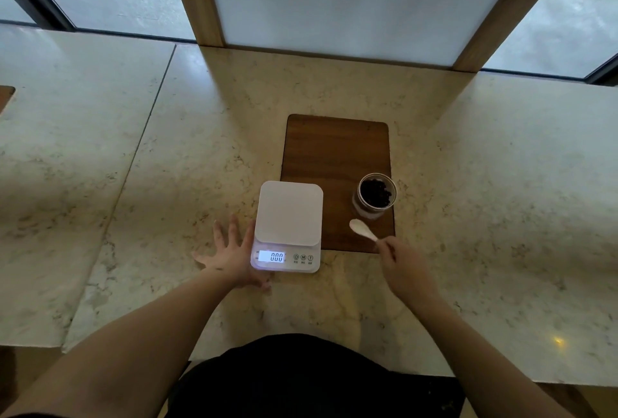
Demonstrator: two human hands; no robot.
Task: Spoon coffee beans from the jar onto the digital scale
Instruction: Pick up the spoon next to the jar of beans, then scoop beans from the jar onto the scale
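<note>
Evidently scooping had not begun: right hand (399, 262) fingers pinched the empty white spoon (363, 229) beside the open glass jar of dark beans (376, 195); left hand (230, 252) lay spread, empty, against the white digital scale (287, 213). Next: dip into the jar.

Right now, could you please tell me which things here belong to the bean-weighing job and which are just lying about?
Job: jar of coffee beans; white spoon in right hand; digital scale beside left hand.
Lying about: wooden board; wooden piece at far left.

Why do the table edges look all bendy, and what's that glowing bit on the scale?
In the head view, the wide-angle lens bows the counter edges and window frames; the scale display is backlit and glows brightly, reading zero; soft daylight from the windows leaves a faint shadow under the left hand; a small glare spot shines at lower right.
</note>
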